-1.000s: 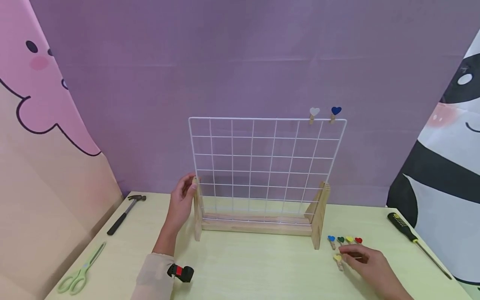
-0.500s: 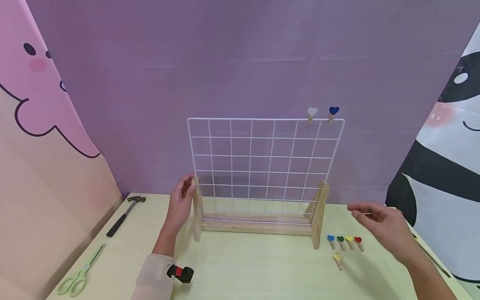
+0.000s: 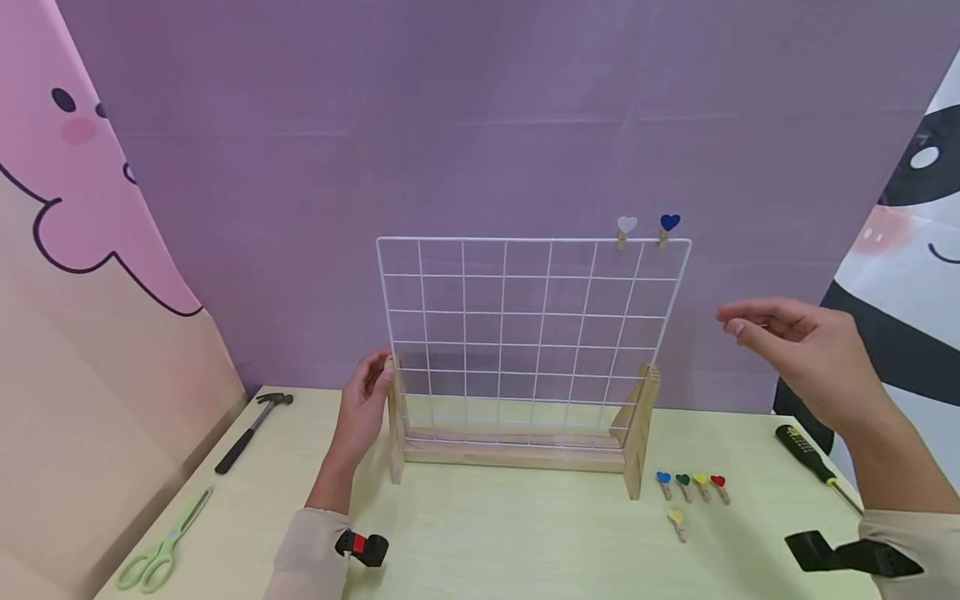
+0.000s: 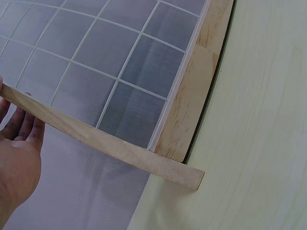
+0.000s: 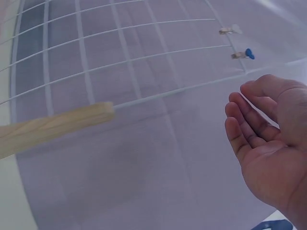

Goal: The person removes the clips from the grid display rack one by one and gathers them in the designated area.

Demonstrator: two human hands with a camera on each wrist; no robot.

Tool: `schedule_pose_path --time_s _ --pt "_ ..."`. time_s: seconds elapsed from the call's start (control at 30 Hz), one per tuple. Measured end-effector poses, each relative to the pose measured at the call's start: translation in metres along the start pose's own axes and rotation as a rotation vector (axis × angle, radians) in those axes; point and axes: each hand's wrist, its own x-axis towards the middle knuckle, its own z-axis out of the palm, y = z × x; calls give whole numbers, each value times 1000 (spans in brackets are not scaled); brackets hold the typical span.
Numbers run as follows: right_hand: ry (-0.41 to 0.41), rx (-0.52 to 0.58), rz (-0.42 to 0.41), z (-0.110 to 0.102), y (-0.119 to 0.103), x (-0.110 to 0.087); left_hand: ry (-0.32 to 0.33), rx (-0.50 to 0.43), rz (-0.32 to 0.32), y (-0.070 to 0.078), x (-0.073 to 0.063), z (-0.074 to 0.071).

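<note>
A white wire grid panel (image 3: 536,240) stands upright in a wooden stand (image 3: 513,454). My left hand (image 3: 362,408) grips the stand's left upright (image 4: 144,160), fingers behind it and thumb toward the front. Two heart clothespins, one white (image 3: 627,224) and one dark blue (image 3: 670,222), are clipped on the grid's top bar near the right corner. Raised in the air to the right of the grid, my right hand (image 3: 821,358) has loosely bent fingers; nothing shows between them in the right wrist view. Its fingertips point toward the grid, apart from it.
On the table right of the stand lie several heart clothespins: blue (image 3: 663,478), green (image 3: 682,480), yellow (image 3: 701,479) and red (image 3: 718,481) in a row, another yellow one (image 3: 676,517) in front. A screwdriver (image 3: 802,450) lies far right; a hammer (image 3: 251,433) and scissors (image 3: 161,554) lie left.
My right hand has risen from beside the clothespins on the table to a height near the grid's middle, also drifting right. The left hand keeps its hold; the clothespins lie as before.
</note>
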Motion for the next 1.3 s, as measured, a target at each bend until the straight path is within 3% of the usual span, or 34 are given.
schedule_pose_path --time_s 0.37,0.77,1.0,1.3 --pt "17 70 -63 -10 -27 37 -2 7 15 -2 2 0" --pt "15 174 -59 -17 -47 66 6 0 31 -1 1 0" --pt "10 262 -1 -15 -60 83 13 10 22 -2 0 -1" --pt "-43 341 3 -15 -72 103 7 10 27 -3 1 0"
